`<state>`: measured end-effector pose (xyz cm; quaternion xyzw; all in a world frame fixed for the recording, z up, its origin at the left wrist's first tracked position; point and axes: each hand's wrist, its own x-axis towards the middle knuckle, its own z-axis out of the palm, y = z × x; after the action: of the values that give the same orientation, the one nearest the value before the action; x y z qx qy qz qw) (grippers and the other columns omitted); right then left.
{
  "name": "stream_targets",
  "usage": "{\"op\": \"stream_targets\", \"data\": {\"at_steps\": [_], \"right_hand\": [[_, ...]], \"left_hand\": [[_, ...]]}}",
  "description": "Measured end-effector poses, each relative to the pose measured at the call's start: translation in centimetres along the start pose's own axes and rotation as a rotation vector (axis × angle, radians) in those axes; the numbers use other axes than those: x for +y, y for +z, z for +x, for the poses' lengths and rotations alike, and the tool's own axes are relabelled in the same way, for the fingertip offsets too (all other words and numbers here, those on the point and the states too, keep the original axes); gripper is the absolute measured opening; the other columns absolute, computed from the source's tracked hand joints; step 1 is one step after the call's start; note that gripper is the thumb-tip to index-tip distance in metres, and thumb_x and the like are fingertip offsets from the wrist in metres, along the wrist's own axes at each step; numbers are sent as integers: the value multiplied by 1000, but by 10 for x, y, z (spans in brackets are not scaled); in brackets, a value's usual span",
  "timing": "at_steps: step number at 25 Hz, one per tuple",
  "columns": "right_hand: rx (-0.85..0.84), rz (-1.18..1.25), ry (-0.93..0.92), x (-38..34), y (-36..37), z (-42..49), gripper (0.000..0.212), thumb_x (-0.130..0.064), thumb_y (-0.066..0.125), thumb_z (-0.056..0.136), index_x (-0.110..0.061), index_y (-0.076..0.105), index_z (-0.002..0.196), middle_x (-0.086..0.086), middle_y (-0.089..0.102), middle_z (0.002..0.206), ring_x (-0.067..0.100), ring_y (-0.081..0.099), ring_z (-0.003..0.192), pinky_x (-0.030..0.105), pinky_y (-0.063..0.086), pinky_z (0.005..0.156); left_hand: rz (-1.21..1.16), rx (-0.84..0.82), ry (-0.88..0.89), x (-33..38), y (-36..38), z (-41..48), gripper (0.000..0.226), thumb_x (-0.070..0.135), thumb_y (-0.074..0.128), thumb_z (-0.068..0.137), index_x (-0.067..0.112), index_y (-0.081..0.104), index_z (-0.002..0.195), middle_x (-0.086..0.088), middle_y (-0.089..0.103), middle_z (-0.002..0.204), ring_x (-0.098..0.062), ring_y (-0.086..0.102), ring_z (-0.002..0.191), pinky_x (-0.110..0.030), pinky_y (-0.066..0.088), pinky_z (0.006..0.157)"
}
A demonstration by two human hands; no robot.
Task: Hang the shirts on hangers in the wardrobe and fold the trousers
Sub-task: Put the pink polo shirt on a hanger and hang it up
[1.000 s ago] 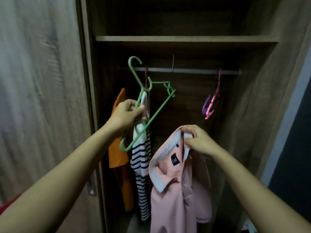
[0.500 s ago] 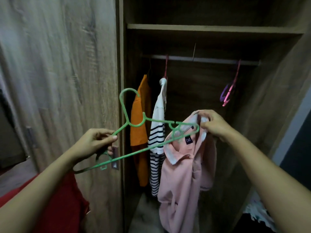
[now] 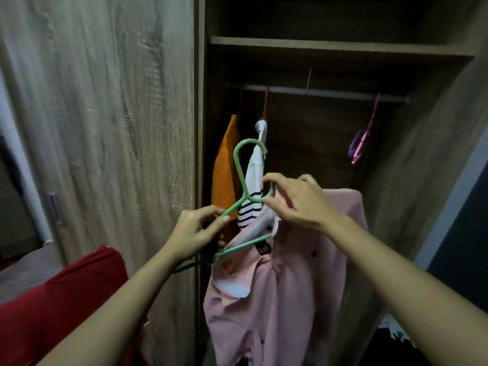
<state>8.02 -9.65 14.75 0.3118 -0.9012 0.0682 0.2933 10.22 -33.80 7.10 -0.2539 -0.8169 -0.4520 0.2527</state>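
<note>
The green plastic hanger point(image 3: 244, 199) was gripped at its shoulder by the left hand point(image 3: 194, 235) while the right hand point(image 3: 297, 202), fingers closed, pinched the pink collared shirt point(image 3: 285, 286) at the collar, evidently for threading, before the open wooden wardrobe point(image 3: 340, 48).

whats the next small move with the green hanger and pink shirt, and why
Probably slide the green hanger's free left arm into the pink shirt's other shoulder. The left hand grips that arm outside the collar, while the right hand holds the collar at the neck.
</note>
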Motion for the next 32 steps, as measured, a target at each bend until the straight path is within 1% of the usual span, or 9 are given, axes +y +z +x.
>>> {"op": "stream_targets", "data": {"at_steps": [3,7,9,14,18,23,25,28,32], "right_hand": [[250,-68,13,1,3,2,52,-59,28,85,-22,57,108,-4,69,73,27,68,70,25,32,54],[348,1,41,-3,-6,7,49,-57,31,87,-21,58,108,-6,66,68,27,68,69,25,33,53],[422,44,49,-4,-15,8,41,-54,35,88,-24,58,104,-12,55,61,26,67,65,26,36,51],[466,140,39,5,-35,3,32,-48,42,89,-28,58,107,-17,42,52,22,64,61,29,42,53],[416,64,-50,22,-17,-24,35,-40,48,86,-21,68,108,-6,64,68,11,61,66,27,49,56],[376,9,-44,55,16,-59,28,-31,52,85,-16,71,98,-1,65,67,18,66,60,29,53,50],[351,-104,-79,58,25,-68,24,-32,51,86,-19,71,87,-1,63,66,21,64,55,29,50,41],[256,-273,-168,45,37,-67,28,-35,48,87,-20,64,70,0,56,61,24,59,48,28,41,32],[163,105,94,7,36,-42,25,-42,49,87,-28,61,104,-7,62,77,20,64,72,32,49,56]], "left_hand": [[257,116,86,9,2,4,37,49,49,86,18,66,97,19,66,76,-2,65,69,-32,52,64],[571,600,353,18,26,-17,21,28,60,85,17,57,103,-8,51,102,-30,55,84,-38,41,74],[578,466,391,11,59,-48,16,27,57,83,22,57,98,-7,46,101,-29,53,79,-38,41,68],[-24,-70,-312,-34,78,-58,53,50,53,64,36,55,115,2,50,112,-2,50,111,-18,37,95],[-376,-182,-368,-42,43,-40,63,9,66,55,23,55,115,19,58,109,21,54,91,-1,40,78],[-12,-534,-436,-56,-13,-22,61,32,67,60,48,58,118,5,64,116,-14,60,104,-35,53,87],[202,-602,-396,-51,-18,-15,62,36,67,62,44,54,122,8,55,107,-13,54,105,-25,42,92],[393,-501,-320,-28,-8,-3,61,26,58,69,21,55,130,2,41,85,-9,42,85,-19,34,81],[554,-86,-416,33,21,11,40,18,57,76,10,53,115,-14,42,110,-40,52,97,-38,43,81]]}}
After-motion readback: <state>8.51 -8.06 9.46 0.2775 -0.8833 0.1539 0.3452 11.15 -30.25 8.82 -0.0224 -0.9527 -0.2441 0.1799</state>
